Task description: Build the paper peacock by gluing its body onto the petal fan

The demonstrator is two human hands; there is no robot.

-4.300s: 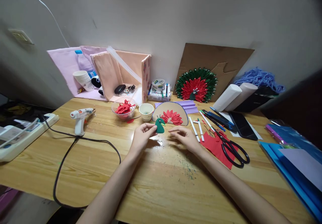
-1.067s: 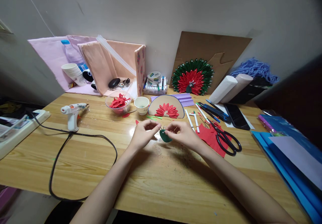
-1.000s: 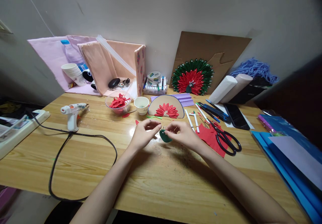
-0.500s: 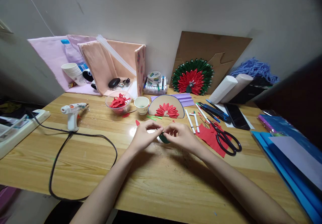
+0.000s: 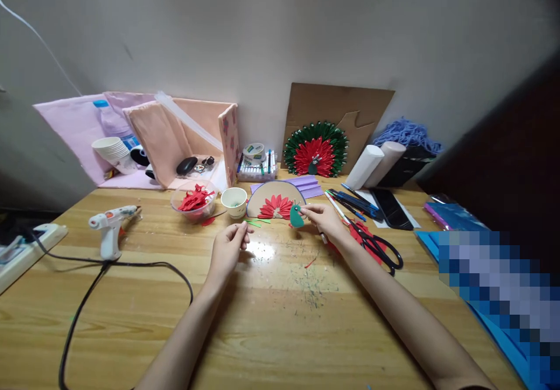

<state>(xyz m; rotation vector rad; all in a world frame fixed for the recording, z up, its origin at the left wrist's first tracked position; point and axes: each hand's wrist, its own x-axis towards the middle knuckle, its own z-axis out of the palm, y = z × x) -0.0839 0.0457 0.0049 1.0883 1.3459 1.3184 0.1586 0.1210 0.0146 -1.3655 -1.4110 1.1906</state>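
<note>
My right hand [image 5: 322,220] pinches a small green paper peacock body [image 5: 296,216] and holds it at the right edge of a half-round cardboard piece [image 5: 270,191] carrying red paper petals [image 5: 275,207]. My left hand [image 5: 228,247] hovers over the wooden table [image 5: 262,320], fingers loosely pinched together; I cannot make out anything in them. Thin green paper strips [image 5: 256,222] lie between the hands.
A glue gun [image 5: 109,227] with a black cable [image 5: 131,267] stands at left. A bowl of red paper bits [image 5: 192,201], a paper cup [image 5: 234,201], black scissors [image 5: 380,250] on red paper, pens, a finished peacock fan [image 5: 315,148] against cardboard, and blue sheets at right.
Both hands were together over the green piece at the table's middle. Now my right hand has carried it back to the cardboard half-round, and my left hand has drawn away.
</note>
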